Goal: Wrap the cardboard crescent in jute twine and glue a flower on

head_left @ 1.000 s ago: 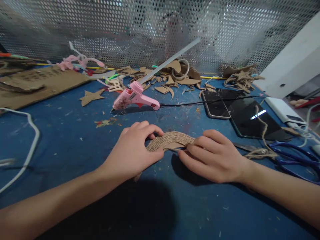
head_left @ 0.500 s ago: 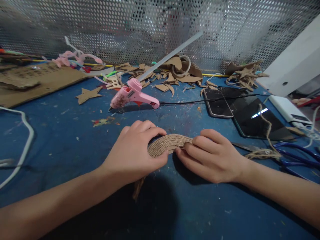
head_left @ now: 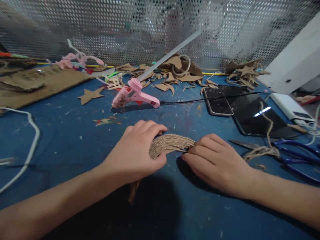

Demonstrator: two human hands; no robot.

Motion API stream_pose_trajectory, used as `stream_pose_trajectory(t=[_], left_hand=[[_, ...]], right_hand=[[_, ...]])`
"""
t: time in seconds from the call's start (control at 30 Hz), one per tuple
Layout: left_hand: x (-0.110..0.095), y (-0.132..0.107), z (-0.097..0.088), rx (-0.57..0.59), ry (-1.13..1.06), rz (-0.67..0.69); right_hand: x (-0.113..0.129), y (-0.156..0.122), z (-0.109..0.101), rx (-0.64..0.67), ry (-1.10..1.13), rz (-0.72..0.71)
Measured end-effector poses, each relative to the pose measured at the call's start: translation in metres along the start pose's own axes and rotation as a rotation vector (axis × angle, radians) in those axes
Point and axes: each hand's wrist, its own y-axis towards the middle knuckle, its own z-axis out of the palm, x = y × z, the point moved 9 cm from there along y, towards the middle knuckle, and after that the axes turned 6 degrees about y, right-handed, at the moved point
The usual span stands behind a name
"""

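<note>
A curved piece of cardboard covered with rows of jute twine (head_left: 172, 142) lies between my hands, arched away from me. My left hand (head_left: 140, 150) is closed around its left part, thumb on the near edge and fingers over the far edge. Brown strands (head_left: 134, 191) stick out below that hand. At the piece's right end, my right hand (head_left: 215, 160) grips with bent fingers; its fingertips and the end of the piece are partly hidden. Beyond my hands rests a pink hot glue gun (head_left: 135, 94) with a long glue stick (head_left: 172, 53) in it.
Blue-handled scissors (head_left: 297, 151) lie at right with loose twine (head_left: 267, 126), near a tablet (head_left: 262, 120), a phone (head_left: 217, 103) and a white power bank (head_left: 291, 106). Cardboard scraps (head_left: 172, 78) line the perforated metal panel (head_left: 150, 26). At left are a cardboard star (head_left: 90, 95) and white cable (head_left: 31, 150).
My right hand has shifted slightly right and toward me along the twine-covered piece, so more of its right part shows. My left hand keeps its hold. The view has turned slightly.
</note>
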Motion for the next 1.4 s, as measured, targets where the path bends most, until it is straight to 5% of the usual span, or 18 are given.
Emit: stream_pose_trajectory(t=[0.33, 0.57, 1.03, 1.4], left_hand=[[0.001, 0.000, 0.001, 0.030, -0.082, 0.023], [0.002, -0.003, -0.005, -0.002, 0.059, -0.013], [-0.006, -0.001, 0.001, 0.027, -0.056, 0.068], [-0.010, 0.000, 0.000, 0.041, 0.026, 0.023]], right_hand=[[-0.022, -0.005, -0.002, 0.004, -0.062, 0.226], [-0.023, -0.003, -0.006, 0.039, -0.123, 0.224], [-0.012, 0.000, -0.004, 0.017, -0.116, 0.130], [-0.029, 0.007, 0.003, 0.011, -0.251, 0.133]])
